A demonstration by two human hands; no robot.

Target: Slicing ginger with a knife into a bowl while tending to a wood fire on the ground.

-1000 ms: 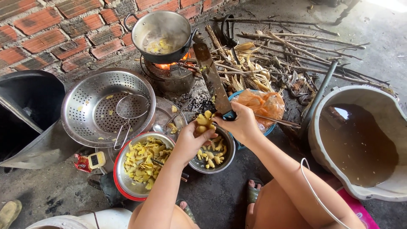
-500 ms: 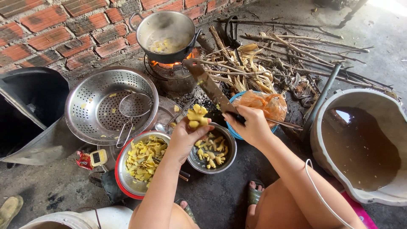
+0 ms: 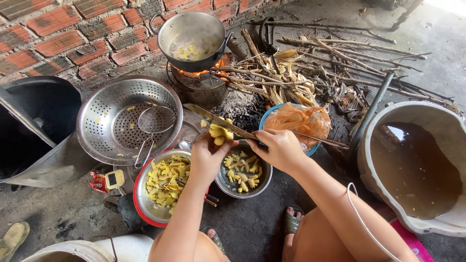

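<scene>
We find the left hand (image 3: 206,157) cupping a yellow root (image 3: 219,133) above 2 bowls (image 3: 242,170), right hand (image 3: 276,148) clenching the knife (image 3: 218,121); many slices done, whole pieces remaining.

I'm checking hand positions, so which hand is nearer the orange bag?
Right. The right hand, gripping the knife, sits just below and left of the orange bag, nearly touching it. The left hand, holding yellow pieces, is farther left, over the bowls.
</scene>
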